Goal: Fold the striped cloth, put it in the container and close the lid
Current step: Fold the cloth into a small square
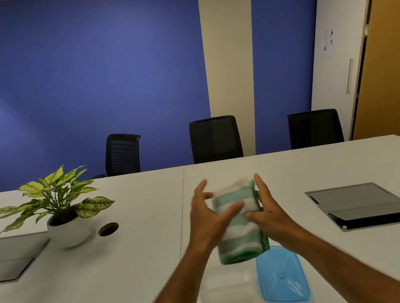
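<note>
A clear plastic container [226, 291] sits lidless on the white table [134, 269] at the near edge of the scene, faint against the surface; its inside is too pale to read for contents. Its blue lid [281, 277] lies flat on the table just beside the container, on the right. Above the container, two bare hands hold a green-and-white striped cloth [236, 222], folded into a thick bundle and lifted clear of the table. The left hand [210, 223] has its grip spread, thumb laid across the front of the bundle and fingers blurred behind it. The right hand [269, 212] presses a closed grip on the bundle's right edge, thumb in front and fingers along the side. Well left of the container stands a potted plant [63, 215] in a white bowl. Beyond the container, across the table, three black chairs [215, 139] face a blue wall.
</note>
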A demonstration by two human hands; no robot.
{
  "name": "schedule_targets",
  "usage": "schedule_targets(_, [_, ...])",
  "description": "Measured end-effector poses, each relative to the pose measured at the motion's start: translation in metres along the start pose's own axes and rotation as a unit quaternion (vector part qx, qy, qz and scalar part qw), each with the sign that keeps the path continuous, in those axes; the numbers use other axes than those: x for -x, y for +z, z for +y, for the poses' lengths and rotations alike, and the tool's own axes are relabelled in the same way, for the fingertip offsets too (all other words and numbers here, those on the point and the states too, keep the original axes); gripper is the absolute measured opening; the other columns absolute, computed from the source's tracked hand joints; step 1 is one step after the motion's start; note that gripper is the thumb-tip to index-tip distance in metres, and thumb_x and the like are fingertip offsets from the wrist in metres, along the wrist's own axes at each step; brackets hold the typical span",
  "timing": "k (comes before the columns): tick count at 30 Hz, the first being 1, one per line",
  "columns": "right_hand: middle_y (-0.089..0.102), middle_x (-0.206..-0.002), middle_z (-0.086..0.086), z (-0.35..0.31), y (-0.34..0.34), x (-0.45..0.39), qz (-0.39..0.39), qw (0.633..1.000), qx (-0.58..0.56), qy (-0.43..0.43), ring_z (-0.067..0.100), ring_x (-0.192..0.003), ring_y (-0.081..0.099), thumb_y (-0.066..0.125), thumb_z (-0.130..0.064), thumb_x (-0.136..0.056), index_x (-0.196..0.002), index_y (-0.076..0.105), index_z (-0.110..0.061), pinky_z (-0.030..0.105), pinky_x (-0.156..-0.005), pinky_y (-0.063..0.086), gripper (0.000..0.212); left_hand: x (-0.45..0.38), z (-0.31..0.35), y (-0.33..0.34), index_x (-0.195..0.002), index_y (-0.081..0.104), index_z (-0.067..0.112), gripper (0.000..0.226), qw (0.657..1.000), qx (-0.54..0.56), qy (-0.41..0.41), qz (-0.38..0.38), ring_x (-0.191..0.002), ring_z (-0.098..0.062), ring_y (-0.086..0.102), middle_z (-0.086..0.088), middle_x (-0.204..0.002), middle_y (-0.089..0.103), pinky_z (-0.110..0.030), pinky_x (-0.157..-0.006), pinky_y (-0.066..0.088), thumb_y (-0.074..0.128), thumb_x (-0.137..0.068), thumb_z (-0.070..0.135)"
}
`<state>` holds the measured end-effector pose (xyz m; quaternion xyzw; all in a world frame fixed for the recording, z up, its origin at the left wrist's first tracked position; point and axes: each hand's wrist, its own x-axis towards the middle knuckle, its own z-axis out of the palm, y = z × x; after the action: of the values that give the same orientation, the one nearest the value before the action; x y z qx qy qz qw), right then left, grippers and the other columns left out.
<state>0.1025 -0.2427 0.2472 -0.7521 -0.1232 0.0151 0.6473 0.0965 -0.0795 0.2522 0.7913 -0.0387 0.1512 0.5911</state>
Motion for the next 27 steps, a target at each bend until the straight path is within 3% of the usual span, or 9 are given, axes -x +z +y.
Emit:
schedule_targets(2, [0.035,-0.152,-0.003,0.004,0.001,0.002,0.005,0.998,-0.055,-0.005,0.021,-0.119,0.057,0.052,0.004,-0.091,-0.148,0.002,-0.052,0.043,-0.084,0.06,0.094,-0.001,-0.006,0.0,-0.151,0.019,0.029,0.115,0.993,0.032,-0.097,0.058,-0.125,-0.028,0.052,-0.007,-0.146,0.042,-0.049,-0.098,0.053,0.086,-0.062,0.054])
schedule_targets(5, [0.041,-0.149,-0.001,0.011,0.004,0.006,-0.004,0.996,-0.091,-0.014,0.023,-0.119,0.06,0.053,0.004,-0.092,-0.147,0.002,-0.054,0.043,-0.087,0.059,0.094,0.0,-0.015,-0.006,-0.144,0.037,0.015,0.103,0.953,0.213,-0.208,-0.059,-0.111,-0.033,0.066,-0.012,-0.132,0.061,-0.048,-0.089,0.058,0.087,-0.063,0.052])
schedule_targets(8, [0.044,-0.146,-0.002,0.017,0.0,0.011,-0.032,0.996,-0.087,-0.016,0.022,-0.117,0.062,0.055,0.003,-0.092,-0.147,-0.002,-0.052,0.044,-0.089,0.058,0.097,0.002,-0.021,-0.009,-0.115,0.066,0.012,0.065,0.947,0.259,-0.156,-0.105,-0.091,-0.032,0.075,-0.013,-0.105,0.076,-0.043,-0.073,0.062,0.09,-0.064,0.043])
schedule_targets(12, [0.033,-0.153,0.001,0.012,-0.006,0.014,-0.013,1.0,0.003,0.003,0.024,-0.121,0.055,0.076,-0.026,-0.076,-0.152,-0.005,-0.037,0.049,-0.092,0.056,0.112,-0.004,-0.019,-0.011,-0.111,0.064,0.029,0.054,0.996,0.061,-0.036,-0.051,-0.085,-0.014,0.073,0.005,-0.101,0.075,-0.035,-0.074,0.063,0.087,-0.065,0.049])
schedule_targets(15, [0.03,-0.155,-0.002,0.001,-0.007,0.009,0.114,0.979,0.161,-0.058,0.019,-0.134,0.041,0.068,-0.069,-0.061,-0.152,0.018,-0.029,0.045,-0.109,0.042,0.111,-0.01,-0.018,-0.013,-0.11,0.062,0.035,0.054,0.992,-0.09,0.041,-0.08,-0.084,-0.005,0.068,0.015,-0.097,0.071,-0.02,-0.069,0.054,0.081,-0.065,0.06])
schedule_targets(17, [0.041,-0.145,-0.008,-0.003,-0.008,0.004,0.095,0.969,0.208,-0.098,0.013,-0.127,0.046,0.061,-0.084,-0.054,-0.148,0.029,-0.03,0.037,-0.104,0.045,0.113,-0.012,-0.014,-0.01,-0.106,0.063,0.035,0.053,0.98,-0.143,0.068,-0.123,-0.082,-0.005,0.066,0.016,-0.095,0.07,-0.015,-0.066,0.047,0.08,-0.064,0.062])
schedule_targets(19, [0.054,-0.128,-0.011,-0.003,-0.009,-0.002,0.033,0.97,0.215,-0.107,0.009,-0.11,0.056,0.06,-0.084,-0.056,-0.139,0.039,-0.035,0.031,-0.092,0.052,0.098,-0.012,-0.01,-0.005,-0.104,0.062,0.037,0.052,0.968,-0.182,0.078,-0.156,-0.081,-0.005,0.065,0.017,-0.094,0.068,-0.013,-0.065,0.044,0.079,-0.063,0.065])
schedule_targets(22, [0.063,-0.085,-0.013,0.004,-0.011,-0.006,0.015,0.954,0.268,-0.136,0.009,-0.077,0.062,0.05,-0.075,-0.074,-0.096,0.052,-0.043,0.031,-0.068,0.052,0.039,-0.012,-0.009,0.0,-0.106,0.056,0.042,0.057,0.958,-0.208,0.074,-0.183,-0.084,-0.006,0.064,0.017,-0.098,0.066,-0.014,-0.067,0.045,0.08,-0.06,0.067])
schedule_targets(27, [0.053,-0.059,-0.002,0.024,-0.017,-0.008,0.085,0.942,0.284,-0.16,0.019,-0.054,0.053,0.043,-0.063,-0.089,-0.081,0.042,-0.028,0.04,-0.053,0.046,0.036,-0.019,-0.012,-0.018,-0.107,0.047,0.045,0.075,0.913,-0.283,0.034,-0.293,-0.093,-0.006,0.059,0.017,-0.105,0.059,-0.017,-0.066,0.047,0.09,-0.047,0.055])
